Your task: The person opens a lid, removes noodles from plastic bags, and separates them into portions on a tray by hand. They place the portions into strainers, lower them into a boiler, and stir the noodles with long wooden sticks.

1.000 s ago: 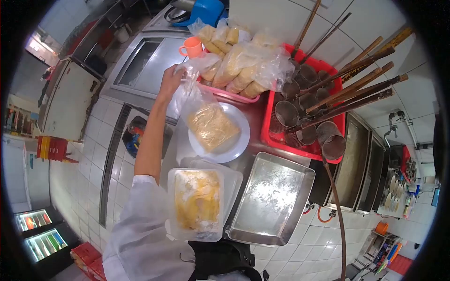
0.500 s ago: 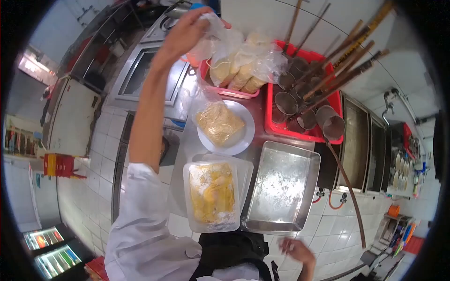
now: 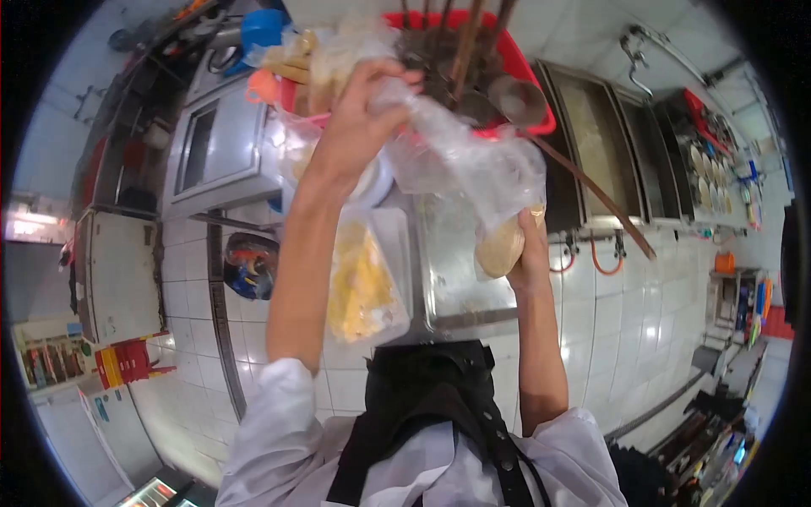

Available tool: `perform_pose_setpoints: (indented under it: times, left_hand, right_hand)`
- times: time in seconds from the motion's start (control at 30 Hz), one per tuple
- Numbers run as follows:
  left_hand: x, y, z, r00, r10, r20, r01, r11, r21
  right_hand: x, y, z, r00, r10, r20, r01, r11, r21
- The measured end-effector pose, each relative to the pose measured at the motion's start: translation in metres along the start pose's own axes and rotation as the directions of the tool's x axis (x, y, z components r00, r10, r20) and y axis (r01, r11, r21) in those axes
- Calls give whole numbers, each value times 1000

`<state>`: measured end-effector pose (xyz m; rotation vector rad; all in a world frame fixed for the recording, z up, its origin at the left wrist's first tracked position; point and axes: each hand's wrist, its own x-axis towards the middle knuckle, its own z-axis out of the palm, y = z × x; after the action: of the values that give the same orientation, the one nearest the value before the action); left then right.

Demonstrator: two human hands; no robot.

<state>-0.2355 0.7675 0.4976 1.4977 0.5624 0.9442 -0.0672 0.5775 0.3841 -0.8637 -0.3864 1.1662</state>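
Note:
A clear plastic bag [image 3: 473, 160] stretches between my two hands over the metal tray [image 3: 452, 291]. My left hand [image 3: 361, 118] is closed round its gathered upper end. My right hand [image 3: 531, 258] grips the lower end, where a rounded, beige food bundle [image 3: 500, 248] shows through the plastic. Left of the tray stands a translucent tub [image 3: 401, 253] holding flat yellow food [image 3: 359, 275] dusted with white powder. My left forearm partly covers a white plate [image 3: 380, 182] behind the tub.
A red basket [image 3: 541, 97] of long-handled wire strainers [image 3: 515, 100] stands behind the tray, one brown handle reaching out to the right. Bagged food [image 3: 325, 80] sits in a pink-red bin [image 3: 300, 101] at back left. Metal sinks [image 3: 587, 127] lie to the right.
My left hand has come nearer and to the right with the bag. My right hand has risen from beside the tray and taken hold of the bag's filled end. The view has shifted.

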Motion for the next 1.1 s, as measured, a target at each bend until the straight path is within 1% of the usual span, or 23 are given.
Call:
perform_pose_setpoints:
  times: [0.07,0.13,0.2,0.23,0.27,0.3,0.33,0.37,0.4,0.43,0.47,0.53,0.57,0.63,0.7,0.77,0.8,0.83,0.87,0.93,1.0,1.07,1.1]
  left_hand:
    - [-27,-58,9,931,-253,-261,263,965,2]
    - [-67,-96,30,931,-112,-348,227,923,311]
    - [-113,-125,45,900,-436,-19,409,826,388]
    - [-134,-123,72,772,-613,169,588,789,176]
    - [-156,-119,111,602,-702,381,762,648,-9]
    - [-183,-135,154,864,-429,265,460,885,-66]
    - [-201,-152,182,989,-72,132,81,995,-63]
    - [-201,-146,184,989,-85,125,93,994,-63]
    - [-196,-133,185,919,-379,112,395,889,-231]
    - [-192,-127,186,763,-628,151,630,671,-390]
    - [-193,-129,183,760,-634,145,631,666,-398]
    - [-198,-133,172,656,-719,232,740,550,-387]
    - [-200,-134,172,651,-727,219,739,543,-399]
    - [-199,-132,173,495,-836,239,818,355,-452]
    - [-200,-125,175,501,-825,263,805,332,-492]
    - [-196,-121,177,513,-812,280,786,313,-533]
    - [-191,-121,179,488,-827,280,758,242,-605]
    - [-191,-121,181,456,-842,288,726,165,-668]
    - [-193,-133,183,451,-845,286,724,159,-671]
    - [-188,-168,183,396,-837,378,704,12,-710]
    - [-184,-161,178,401,-848,347,698,37,-715]
    - [-191,-156,171,438,-808,395,670,0,-742]
    - [-192,-159,168,430,-790,436,683,-31,-730]
  right_hand:
    - [-36,-9,-16,958,-22,-286,-23,988,-155]
    - [-64,-17,-30,926,15,-377,-65,991,-121]
    - [-80,-22,-45,875,-42,-481,-29,990,-139]
    - [-88,-24,-52,874,-24,-486,-40,992,-121]
    - [-94,-25,-53,868,-9,-497,-59,991,-122]
    - [-96,-24,-50,895,18,-446,-68,993,-96]
    - [-95,-24,-49,921,40,-388,-72,995,-69]
    - [-93,-20,-53,917,3,-399,-114,960,-255]
    - [-94,-19,-58,916,16,-402,-128,959,-254]
    - [-95,-21,-64,936,-97,-339,-166,725,-668]
    - [-94,-22,-69,960,-165,-224,-161,325,-932]
    - [-93,-25,-73,964,-195,-180,-107,332,-937]
    - [-93,-31,-67,973,-160,-169,-120,278,-953]
    - [-89,-32,-65,980,-121,-156,-126,221,-967]
    - [-81,-30,-65,979,-196,51,49,-18,-999]
    - [-70,-38,-52,977,-204,59,66,24,-998]
    - [-65,-39,-46,974,-221,55,73,72,-995]
    - [-54,-35,-55,982,-171,79,78,-14,-997]
    - [-49,-30,-63,984,-163,77,76,-13,-997]
    - [-30,-15,-85,995,-62,80,84,51,-995]
    - [-26,-11,-87,994,-43,98,101,97,-990]
    - [-38,-13,-85,989,-12,-146,-128,415,-901]
    - [-38,-16,-96,991,47,-127,-135,257,-957]
